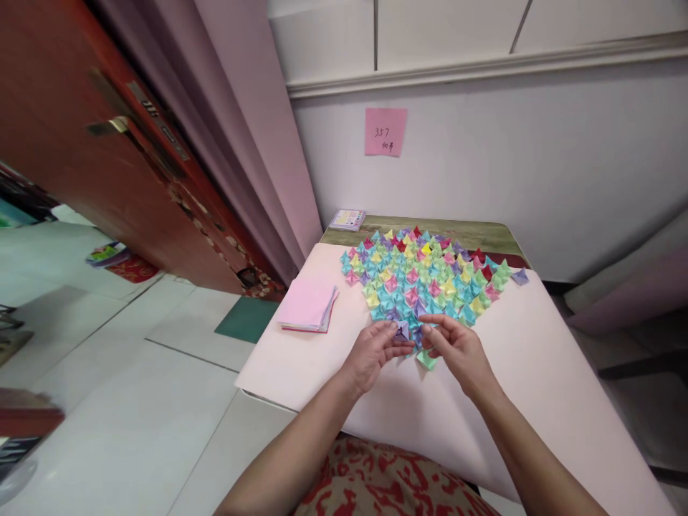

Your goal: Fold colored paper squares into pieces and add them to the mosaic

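Note:
A heart-shaped spread of several small folded paper pieces (pixel 424 276) in blue, green, yellow, pink and purple lies on a pale pink sheet (pixel 527 373) over the table. My left hand (pixel 373 355) pinches a small purple folded piece (pixel 402 331) at the spread's lower tip. My right hand (pixel 456 347) is closed in a pinch just right of it, fingertips at the same spot beside a green piece (pixel 427 360). What the right fingers hold is hidden.
A stack of pink square papers (pixel 307 306) lies at the left of the sheet. A paper pack (pixel 347 219) sits at the table's far left corner. A pink note (pixel 385 132) sticks to the wall. A red door (pixel 107 165) and curtain stand left.

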The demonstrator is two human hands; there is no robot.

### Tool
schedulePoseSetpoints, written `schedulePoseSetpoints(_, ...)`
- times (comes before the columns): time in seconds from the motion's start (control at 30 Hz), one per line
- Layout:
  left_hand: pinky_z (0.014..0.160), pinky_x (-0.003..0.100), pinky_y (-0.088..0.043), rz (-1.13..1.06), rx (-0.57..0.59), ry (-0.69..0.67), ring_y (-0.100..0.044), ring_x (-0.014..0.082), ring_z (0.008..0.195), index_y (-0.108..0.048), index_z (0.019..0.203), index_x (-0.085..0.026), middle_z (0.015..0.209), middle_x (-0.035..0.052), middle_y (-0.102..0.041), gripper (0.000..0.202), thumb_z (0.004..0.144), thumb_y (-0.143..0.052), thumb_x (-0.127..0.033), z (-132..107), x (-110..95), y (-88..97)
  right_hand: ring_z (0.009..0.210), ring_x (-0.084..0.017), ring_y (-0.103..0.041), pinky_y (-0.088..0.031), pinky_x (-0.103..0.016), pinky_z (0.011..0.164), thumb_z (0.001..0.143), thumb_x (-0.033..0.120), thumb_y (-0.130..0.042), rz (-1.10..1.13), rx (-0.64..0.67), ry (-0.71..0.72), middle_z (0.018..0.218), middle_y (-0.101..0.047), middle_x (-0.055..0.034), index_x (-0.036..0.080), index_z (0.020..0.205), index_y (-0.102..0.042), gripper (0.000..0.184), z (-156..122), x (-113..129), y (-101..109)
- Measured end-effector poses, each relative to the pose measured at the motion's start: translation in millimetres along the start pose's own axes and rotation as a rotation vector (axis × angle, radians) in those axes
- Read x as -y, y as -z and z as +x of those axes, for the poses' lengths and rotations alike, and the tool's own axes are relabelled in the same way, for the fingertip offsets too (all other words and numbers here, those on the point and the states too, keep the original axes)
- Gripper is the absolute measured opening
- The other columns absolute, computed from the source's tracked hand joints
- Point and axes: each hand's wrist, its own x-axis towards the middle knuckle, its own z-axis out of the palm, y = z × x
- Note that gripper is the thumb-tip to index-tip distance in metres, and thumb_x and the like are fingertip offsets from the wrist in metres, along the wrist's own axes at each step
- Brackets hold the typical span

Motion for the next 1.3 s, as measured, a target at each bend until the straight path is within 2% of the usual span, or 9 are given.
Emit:
schedulePoseSetpoints(0.13,0.082,0.033,-0.054,0.092,0.035,-0.034,-0.068,0.0160,0.077,-0.065,0.085,-0.012,0.080,0.0028,-0.068,0.041,0.064,-0.086,-0.041,-0.7,-0.4,-3.5,0.056,-0.013,-0.055,-0.046,-0.024,0.053,0.082,0.045,-0.069,-0.207,-0.014,0.231,0.064,-0.062,0.0003,0.019,0.102,-0.072,0.033,-0.7,0.6,-5.7)
schedulePoseSetpoints(0.23,0.083,0.033,-0.054,0.158,0.032,-0.057,-0.066,0.0153,0.077,-0.066,0.086,-0.012,0.080,0.0020,-0.067,0.043,0.063,-0.086,-0.042,-1.3,-0.1,-4.3,0.059,-0.015,-0.058,-0.047,-0.026,0.055,0.083,0.041,-0.067,-0.314,-0.011,0.305,0.070,-0.067,-0.0023,0.020,0.094,-0.075,0.024,0.2,4.3,-10.3)
schedulePoseSetpoints(0.37,0.084,0.036,-0.054,0.193,0.038,-0.045,-0.069,0.0174,0.077,-0.068,0.091,-0.012,0.081,0.0035,-0.069,0.044,0.063,-0.086,-0.039,-3.4,-2.0,0.9,0.064,-0.018,-0.065,-0.050,-0.027,0.058,0.086,0.039,-0.063,-0.359,-0.038,0.301,0.079,-0.073,-0.0049,0.020,0.086,-0.075,0.023,2.0,5.0,-8.9)
schedulePoseSetpoints(0.57,0.085,0.039,-0.055,0.094,0.035,0.020,-0.072,0.0231,0.084,-0.060,0.108,-0.012,0.091,0.0081,-0.071,0.047,0.067,-0.079,-0.021,-5.1,-8.3,9.4,0.059,-0.018,-0.063,-0.047,-0.027,0.055,0.087,0.043,-0.059,-0.409,-0.078,0.209,0.071,-0.072,-0.0029,0.020,0.088,-0.074,0.028,1.2,0.5,-0.3)
schedulePoseSetpoints(0.7,0.080,0.039,-0.057,0.108,-0.020,0.025,-0.073,0.0229,0.080,-0.056,0.104,-0.013,0.082,0.0063,-0.070,0.033,0.074,-0.067,-0.020,-1.3,-4.8,8.4,0.052,-0.015,-0.058,-0.043,-0.026,0.051,0.089,0.040,-0.056,-0.502,-0.090,0.240,0.064,-0.068,-0.0005,0.020,0.081,-0.070,0.026,-0.6,0.8,-1.4)
schedulePoseSetpoints(0.8,0.076,0.037,-0.058,0.173,-0.084,-0.012,-0.072,0.0198,0.073,-0.054,0.098,-0.015,0.077,0.0038,-0.068,0.020,0.080,-0.058,-0.023,4.0,2.8,8.3,0.056,-0.015,-0.062,-0.045,-0.025,0.054,0.089,0.034,-0.056,-0.561,-0.075,0.312,0.069,-0.069,-0.0005,0.021,0.083,-0.068,0.018,-1.5,-2.5,-5.9)
schedulePoseSetpoints(0.93,0.068,0.033,-0.058,0.366,-0.161,-0.085,-0.068,0.0157,0.061,-0.053,0.096,-0.017,0.068,-0.0005,-0.064,0.015,0.085,-0.050,-0.026,9.6,10.9,11.2,0.071,-0.016,-0.068,-0.048,-0.024,0.062,0.090,0.022,-0.050,-0.651,-0.010,0.486,0.088,-0.073,-0.0018,0.023,0.098,-0.065,0.017,-2.7,-12.8,-11.2)
schedulePoseSetpoints(1.03,0.062,0.030,-0.056,0.492,-0.175,-0.118,-0.066,0.0152,0.056,-0.053,0.098,-0.018,0.062,-0.0035,-0.060,0.016,0.086,-0.048,-0.027,10.2,12.2,12.8,0.074,-0.015,-0.068,-0.048,-0.024,0.064,0.091,0.015,-0.045,-0.765,0.060,0.588,0.094,-0.071,-0.0031,0.023,0.099,-0.065,0.023,-4.6,-18.4,-11.8)
schedulePoseSetpoints(1.3,0.057,0.026,-0.055,0.605,-0.186,-0.145,-0.065,0.0133,0.056,-0.054,0.095,-0.018,0.069,-0.0035,-0.057,0.015,0.084,-0.046,-0.024,12.5,13.7,20.5,0.070,-0.016,-0.064,-0.045,-0.026,0.061,0.091,0.023,-0.054,-0.904,0.274,0.553,0.090,-0.066,-0.0035,0.023,0.107,-0.063,0.018,-6.5,-21.9,-5.7)
